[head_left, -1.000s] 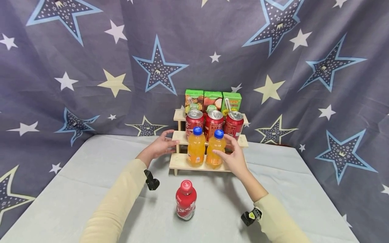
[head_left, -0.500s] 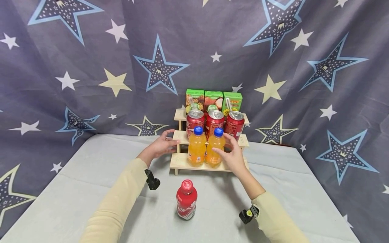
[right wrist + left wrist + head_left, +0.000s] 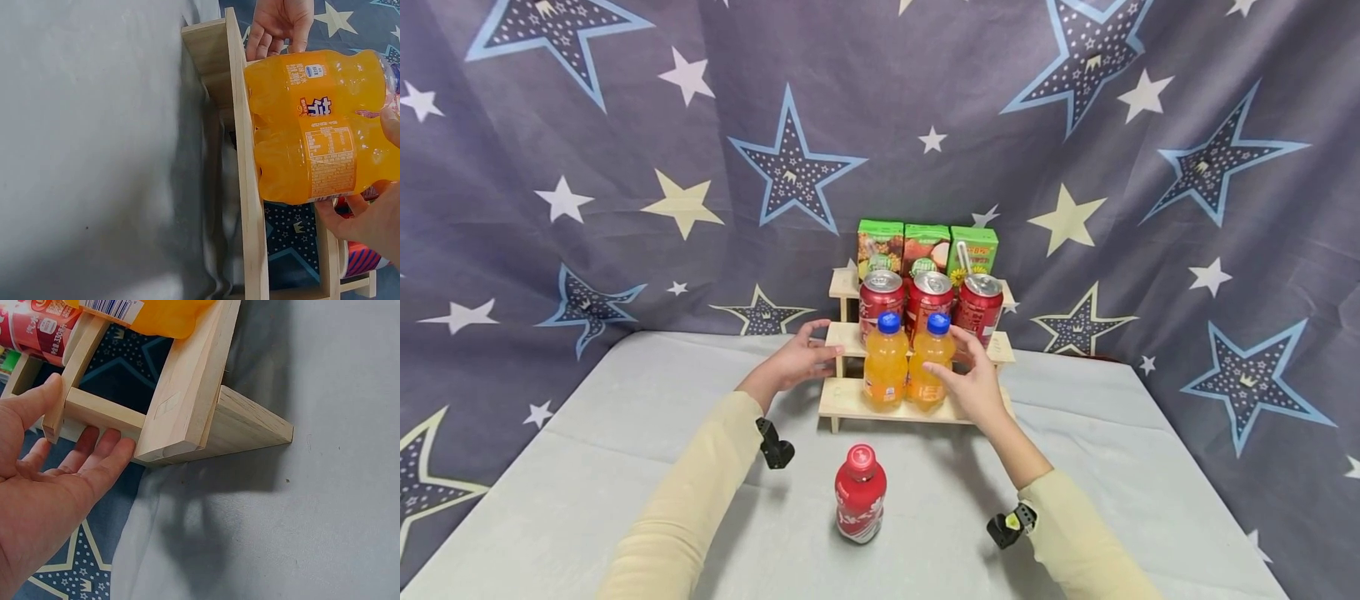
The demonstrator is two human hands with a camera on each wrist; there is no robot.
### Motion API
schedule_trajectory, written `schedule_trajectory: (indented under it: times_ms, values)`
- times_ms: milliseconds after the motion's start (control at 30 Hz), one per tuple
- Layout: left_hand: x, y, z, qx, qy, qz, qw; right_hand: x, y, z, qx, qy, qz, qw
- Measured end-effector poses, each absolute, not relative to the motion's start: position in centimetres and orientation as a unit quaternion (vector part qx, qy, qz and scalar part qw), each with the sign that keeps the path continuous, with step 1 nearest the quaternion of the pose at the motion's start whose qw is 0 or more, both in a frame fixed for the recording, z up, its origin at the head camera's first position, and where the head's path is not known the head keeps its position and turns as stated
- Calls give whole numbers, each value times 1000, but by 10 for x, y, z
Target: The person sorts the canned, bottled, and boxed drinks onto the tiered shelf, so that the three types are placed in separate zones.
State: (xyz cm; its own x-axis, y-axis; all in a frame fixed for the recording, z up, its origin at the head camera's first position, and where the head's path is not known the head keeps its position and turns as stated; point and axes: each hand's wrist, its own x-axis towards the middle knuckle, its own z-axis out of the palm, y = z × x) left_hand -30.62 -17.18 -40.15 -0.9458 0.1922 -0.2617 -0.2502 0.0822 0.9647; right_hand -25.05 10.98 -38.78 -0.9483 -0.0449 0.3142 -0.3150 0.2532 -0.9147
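Observation:
In the head view, a wooden three-tier stand (image 3: 850,398) bears two orange soda bottles with blue caps on its lowest tier. My right hand (image 3: 979,385) grips the right orange soda bottle (image 3: 927,385), thumb in front and fingers at its far side. Right beside it stands the left orange soda bottle (image 3: 884,371); in the right wrist view the two bottles (image 3: 325,94) touch or nearly touch. My left hand (image 3: 795,363) holds the stand's left end at the middle tier. The left wrist view shows its thumb on the tier board (image 3: 78,369) and its fingers against the side piece below.
Three red cans (image 3: 931,298) line the middle tier and three green-topped drink cartons (image 3: 925,242) the top one. A red bottle (image 3: 861,496) stands upright on the pale tablecloth (image 3: 760,533) before the stand. Behind hangs a grey star-patterned curtain (image 3: 880,75).
My right hand has slid the right orange soda bottle slightly left, narrowing the gap to the other bottle. The left hand keeps its place on the stand.

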Motion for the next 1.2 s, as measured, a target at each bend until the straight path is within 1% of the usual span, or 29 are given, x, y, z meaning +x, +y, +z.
schedule_trajectory:
  times_ms: [100, 267, 333, 567, 867, 1200]
  values:
    - [-306, -172, -401, -19, 718, 677, 162, -245, 108, -380, 112, -782, 603, 105]
    - [-304, -172, -399, -18, 720, 675, 162, -244, 109, -380, 110, -786, 600, 101]
    - [-303, -172, -399, -18, 720, 674, 162, -250, 110, -387, 116, -786, 598, 109]
    - [-305, -172, -400, -19, 725, 670, 160, -251, 110, -389, 125, -783, 599, 113]
    - [-305, -173, -401, -21, 720, 674, 161, -249, 113, -389, 127, -778, 607, 100]
    - [-305, -173, -402, -24, 723, 671, 160, -244, 121, -389, 131, -782, 599, 115]
